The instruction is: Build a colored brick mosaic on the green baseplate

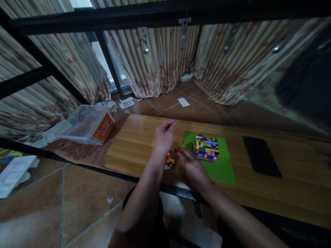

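My left hand [164, 136] is raised over the wooden board, its fingers curled together; whatever they may hold is hidden. Lower and to the right, my right hand [192, 167] pinches a small dark blue toy brick [175, 150] at its fingertips. A small heap of loose coloured bricks [170, 161] lies on the board between my forearms, partly hidden by the left one. Just beyond my right hand, a block built of many coloured bricks [206, 147] stands on a green studded baseplate [224, 165].
The wooden board [129, 137] also carries a black phone-like slab [261, 156] at right. To the left are a clear plastic bin [85, 120] and an orange box [104, 128]. A black metal bar [155, 15] crosses above. A dark shape [307, 75] fills the far right.
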The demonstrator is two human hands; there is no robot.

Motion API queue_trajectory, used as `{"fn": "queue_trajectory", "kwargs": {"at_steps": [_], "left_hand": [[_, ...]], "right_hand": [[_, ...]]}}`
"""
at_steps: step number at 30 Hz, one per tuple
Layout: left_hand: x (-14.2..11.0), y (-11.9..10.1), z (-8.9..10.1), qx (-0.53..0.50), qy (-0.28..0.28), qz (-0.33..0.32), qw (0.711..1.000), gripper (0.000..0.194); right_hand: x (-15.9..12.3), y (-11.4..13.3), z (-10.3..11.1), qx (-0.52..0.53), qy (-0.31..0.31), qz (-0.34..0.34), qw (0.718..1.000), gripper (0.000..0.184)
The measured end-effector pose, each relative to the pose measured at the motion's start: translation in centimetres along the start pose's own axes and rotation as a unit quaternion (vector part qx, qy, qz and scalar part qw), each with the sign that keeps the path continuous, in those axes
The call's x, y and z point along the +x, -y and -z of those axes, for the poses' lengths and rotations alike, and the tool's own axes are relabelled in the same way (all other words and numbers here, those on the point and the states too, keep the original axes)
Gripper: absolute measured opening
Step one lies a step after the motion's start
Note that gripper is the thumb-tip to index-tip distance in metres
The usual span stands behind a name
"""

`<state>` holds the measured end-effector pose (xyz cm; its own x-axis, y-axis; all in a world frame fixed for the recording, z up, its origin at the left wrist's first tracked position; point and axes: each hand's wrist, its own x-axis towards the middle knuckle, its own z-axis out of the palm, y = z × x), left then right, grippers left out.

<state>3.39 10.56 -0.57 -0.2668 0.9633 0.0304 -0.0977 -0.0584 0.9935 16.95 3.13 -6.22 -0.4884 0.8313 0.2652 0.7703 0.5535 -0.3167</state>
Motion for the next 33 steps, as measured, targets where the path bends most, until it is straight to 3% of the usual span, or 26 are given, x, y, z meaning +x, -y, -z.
{"fn": "queue_trajectory", "kwargs": {"at_steps": [3, 8, 11, 14, 15, 18, 20, 23, 25, 29, 33], "left_hand": [[0.0, 0.5, -0.3, 0.022, 0.017, -0.008, 1.000, 0.020], [-0.2, 0.3, -0.4, 0.035, 0.036, -0.017, 0.999, 0.020], [-0.4, -0.1, -0.6, 0.051, 0.048, -0.023, 0.997, 0.022], [-1.1, -0.5, -1.1, 0.074, 0.065, -0.032, 0.995, 0.022], [-1.4, -0.5, -1.4, 0.086, 0.076, -0.035, 0.993, 0.022], [-2.7, -0.5, -2.2, 0.140, 0.118, -0.044, 0.982, 0.020], [-3.5, -0.3, -2.7, 0.189, 0.140, -0.053, 0.970, 0.020], [-4.3, -0.1, -3.5, 0.264, 0.164, -0.070, 0.948, 0.020], [-4.5, 0.0, -3.8, 0.310, 0.173, -0.078, 0.932, 0.019], [-4.6, 0.2, -4.2, 0.372, 0.176, -0.075, 0.909, 0.018], [-4.7, 0.5, -4.4, 0.396, 0.168, -0.073, 0.900, 0.019]], "right_hand": [[1.6, 0.0, -0.8, -0.045, 0.041, -0.036, 0.997, 0.040], [2.7, 0.1, -0.9, -0.066, 0.061, -0.016, 0.996, 0.028], [1.7, 0.7, 0.4, -0.034, 0.050, -0.028, 0.998, 0.029], [-0.4, 0.7, 3.0, 0.019, 0.003, -0.021, 1.000, 0.034], [-1.1, 0.3, 4.0, 0.072, -0.041, -0.023, 0.996, 0.033], [-3.0, -2.0, 6.6, 0.213, -0.165, -0.109, 0.957, 0.023], [-3.8, -4.1, 7.6, 0.297, -0.220, -0.196, 0.908, 0.019], [-4.4, -6.7, 8.1, 0.388, -0.257, -0.282, 0.839, 0.021], [-4.8, -7.6, 8.2, 0.416, -0.250, -0.297, 0.822, 0.023], [-5.5, -8.1, 8.3, 0.430, -0.224, -0.285, 0.827, 0.023], [-5.7, -8.4, 8.1, 0.384, -0.207, -0.247, 0.865, 0.018]]}}
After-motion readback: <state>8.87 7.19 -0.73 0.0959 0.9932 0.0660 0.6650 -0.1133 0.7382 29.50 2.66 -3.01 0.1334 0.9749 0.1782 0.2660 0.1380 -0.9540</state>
